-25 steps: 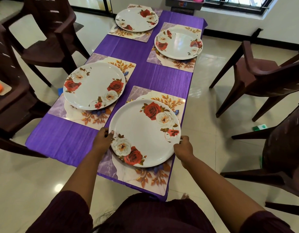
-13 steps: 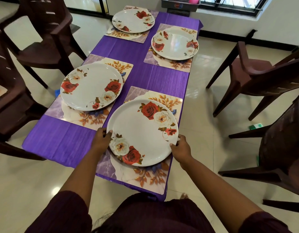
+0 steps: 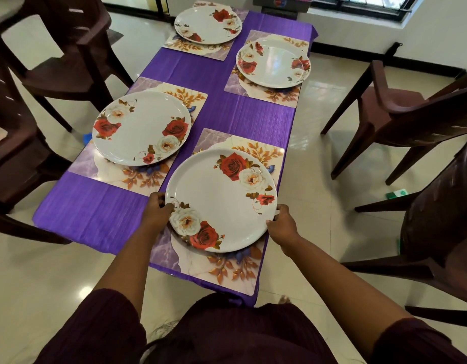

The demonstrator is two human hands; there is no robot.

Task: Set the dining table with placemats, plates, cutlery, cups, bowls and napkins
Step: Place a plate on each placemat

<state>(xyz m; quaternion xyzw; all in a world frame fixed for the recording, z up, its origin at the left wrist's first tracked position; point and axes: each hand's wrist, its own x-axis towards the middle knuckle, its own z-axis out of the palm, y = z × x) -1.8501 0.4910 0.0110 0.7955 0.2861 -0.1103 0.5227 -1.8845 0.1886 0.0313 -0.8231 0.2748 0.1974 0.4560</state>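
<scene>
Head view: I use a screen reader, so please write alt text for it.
Left hand and right hand grip the rim of the near plate on its placemat. Three more plates on placemats sit on the purple table, with brown chairs around.

Top edge crops the far placemat (image 3: 198,49); plates hide 4 placemat centres.

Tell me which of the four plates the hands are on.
The nearest plate, on the near right placemat. The left hand and right hand grip its opposite rims; the other three plates sit untouched.
</scene>
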